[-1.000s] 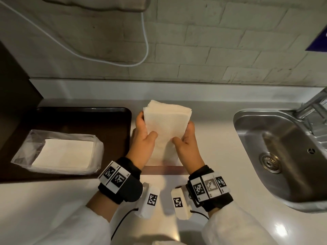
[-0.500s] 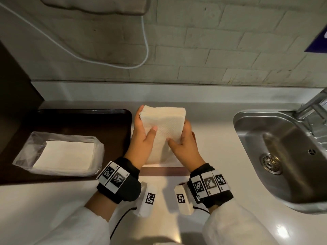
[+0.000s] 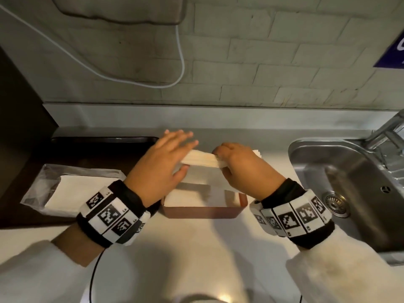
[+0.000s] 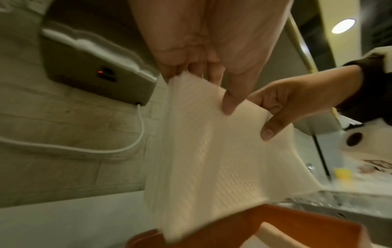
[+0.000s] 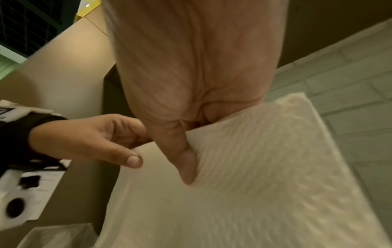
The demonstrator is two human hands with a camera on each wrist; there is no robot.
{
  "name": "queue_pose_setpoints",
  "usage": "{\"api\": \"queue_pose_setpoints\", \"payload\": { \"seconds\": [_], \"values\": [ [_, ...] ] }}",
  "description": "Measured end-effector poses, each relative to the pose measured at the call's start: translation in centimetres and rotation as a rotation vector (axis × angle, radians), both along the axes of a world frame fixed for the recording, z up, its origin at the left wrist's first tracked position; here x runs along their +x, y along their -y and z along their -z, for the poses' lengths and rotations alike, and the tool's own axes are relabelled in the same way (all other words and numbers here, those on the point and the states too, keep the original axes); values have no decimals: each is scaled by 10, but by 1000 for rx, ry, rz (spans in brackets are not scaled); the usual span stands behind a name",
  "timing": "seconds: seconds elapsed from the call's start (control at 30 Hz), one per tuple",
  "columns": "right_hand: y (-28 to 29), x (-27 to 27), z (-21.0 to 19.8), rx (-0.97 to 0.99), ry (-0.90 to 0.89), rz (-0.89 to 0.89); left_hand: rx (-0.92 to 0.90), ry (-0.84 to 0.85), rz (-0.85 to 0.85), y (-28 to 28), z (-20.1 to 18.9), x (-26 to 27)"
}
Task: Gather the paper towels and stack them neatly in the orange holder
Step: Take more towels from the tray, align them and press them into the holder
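Towels (image 3: 202,159) held flat above holder (image 3: 203,212) near the counter's (image 3: 196,248) back edge. Left hand (image 3: 157,165) pinching the stack's left end, fingers straight on top, thumb beneath. Right hand (image 3: 242,169) curled around the right end, hiding it. Holder's far wall hidden.

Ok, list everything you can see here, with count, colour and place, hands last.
towel stack: one, white, held flat over the holder
holder: one, orange, on the counter, towels inside
counter: one, white
tray: one, dark, left of the holder
bag: one, clear, on the tray, white towels inside
sink: one, steel, right
dryer: one, grey, on the wall
cable: one, white, on the wall
left hand: grips the stack's left end
right hand: grips its right end
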State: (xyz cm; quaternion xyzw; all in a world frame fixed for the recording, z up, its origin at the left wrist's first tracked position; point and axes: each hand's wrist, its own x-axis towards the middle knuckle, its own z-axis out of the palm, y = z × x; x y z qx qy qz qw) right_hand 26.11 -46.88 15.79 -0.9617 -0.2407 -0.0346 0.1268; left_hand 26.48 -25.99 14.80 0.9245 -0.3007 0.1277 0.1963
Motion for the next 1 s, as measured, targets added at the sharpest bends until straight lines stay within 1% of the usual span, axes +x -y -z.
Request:
{"api": "queue_pose_setpoints", "payload": {
  "seconds": [0.1,0.17,0.27,0.43,0.57,0.63,0.7,0.8,0.93,1.0],
  "values": [
    [0,-5,9,-75,-34,-35,199,-89,27,4,12,0],
    [-1,-8,18,-115,-73,-36,262,-149,17,7,22,-1],
    [-2,-10,32,-130,-106,-42,229,-193,33,7,36,-3],
    [2,-15,48,-98,-78,-69,175,-230,19,3,48,-6],
    [8,-21,58,-147,-99,-30,231,-237,26,0,61,-9],
    [10,-24,61,-163,-101,-31,246,-202,30,-2,66,-11],
    [11,-25,61,-152,-78,-21,244,-167,28,-3,67,-11],
    [10,-24,54,-124,-39,-20,227,-169,16,-2,61,-8],
    [12,-22,48,-120,-106,-36,271,-72,-1,-7,57,-9],
    [18,-20,46,-145,-175,-34,307,-101,17,-9,53,-12]
  ]
}}
